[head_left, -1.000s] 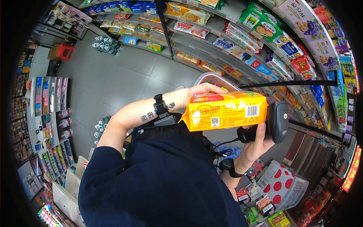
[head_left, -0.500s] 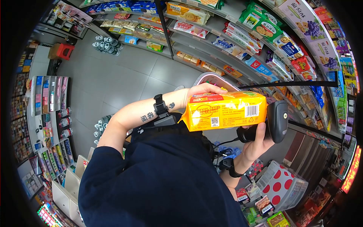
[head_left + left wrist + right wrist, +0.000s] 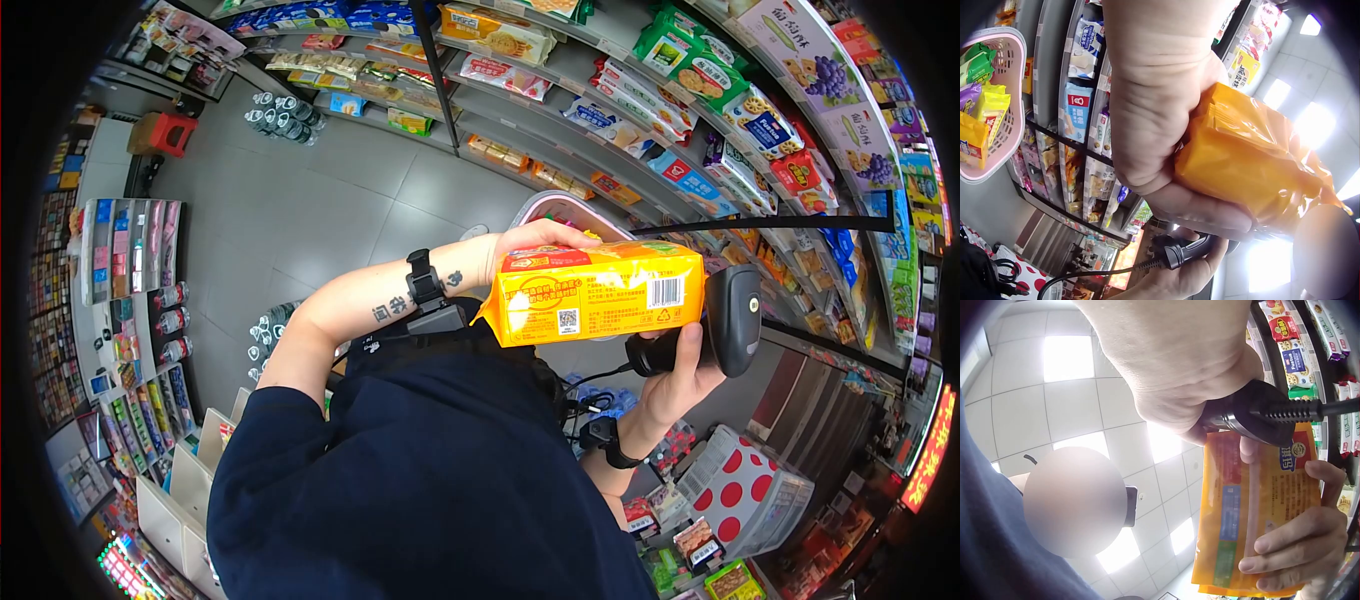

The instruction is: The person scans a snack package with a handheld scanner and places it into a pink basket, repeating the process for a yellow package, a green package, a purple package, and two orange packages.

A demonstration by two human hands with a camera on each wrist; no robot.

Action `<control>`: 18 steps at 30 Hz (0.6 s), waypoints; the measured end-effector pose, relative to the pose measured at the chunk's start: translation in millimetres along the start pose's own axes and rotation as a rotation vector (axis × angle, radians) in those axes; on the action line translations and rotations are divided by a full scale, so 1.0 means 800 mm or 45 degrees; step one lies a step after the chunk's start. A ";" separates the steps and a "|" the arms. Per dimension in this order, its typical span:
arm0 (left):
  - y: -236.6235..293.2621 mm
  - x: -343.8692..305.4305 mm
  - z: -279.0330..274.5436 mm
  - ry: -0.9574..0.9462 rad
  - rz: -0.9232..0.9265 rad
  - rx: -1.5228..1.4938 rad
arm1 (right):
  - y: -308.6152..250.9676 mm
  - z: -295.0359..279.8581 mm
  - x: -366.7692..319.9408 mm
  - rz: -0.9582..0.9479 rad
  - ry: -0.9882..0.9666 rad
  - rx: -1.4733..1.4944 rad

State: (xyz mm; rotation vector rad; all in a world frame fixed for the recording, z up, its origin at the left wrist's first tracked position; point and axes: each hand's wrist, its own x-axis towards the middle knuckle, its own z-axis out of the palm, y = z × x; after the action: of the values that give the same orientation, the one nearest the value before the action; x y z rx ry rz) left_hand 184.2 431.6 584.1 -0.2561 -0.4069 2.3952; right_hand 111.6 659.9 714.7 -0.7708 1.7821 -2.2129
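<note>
A yellow snack packet point(image 3: 600, 295) with a printed barcode point(image 3: 666, 293) lies level in front of the chest in the head view. My left hand point(image 3: 535, 236) grips it from the far side; in the right wrist view several left fingers point(image 3: 1297, 550) spread across its printed back. My right hand point(image 3: 680, 385) holds a black barcode scanner point(image 3: 737, 320) by its handle. The scanner's head stands close beside the packet's barcode end, and a right fingertip overlaps the packet's lower corner. From the left wrist view, the scanner's cord point(image 3: 1104, 273) trails away from the handle.
Beyond the packet stands a pink basket point(image 3: 1017, 94) holding several snack bags. Shelves of packaged biscuits point(image 3: 690, 75) curve along the far and right sides. A box with red dots point(image 3: 735, 490) sits at lower right, bottle packs point(image 3: 285, 120) on the floor.
</note>
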 end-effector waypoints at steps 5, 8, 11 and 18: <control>-0.003 -0.003 0.008 -0.016 -0.023 -0.016 | 0.002 -0.001 0.000 0.005 -0.002 -0.006; -0.003 -0.004 0.006 0.006 -0.014 -0.002 | 0.002 0.000 0.000 0.011 0.001 0.000; -0.003 -0.004 0.008 -0.007 -0.006 0.004 | 0.003 -0.001 0.000 -0.002 -0.009 -0.018; -0.008 -0.003 0.012 0.080 0.051 0.034 | 0.001 0.002 -0.001 0.000 -0.004 0.014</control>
State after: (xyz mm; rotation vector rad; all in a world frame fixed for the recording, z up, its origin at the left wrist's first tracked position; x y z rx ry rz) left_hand 186.9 432.6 595.6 -0.3295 -0.3432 2.4232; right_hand 112.6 658.8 714.2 -0.7716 1.7671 -2.2182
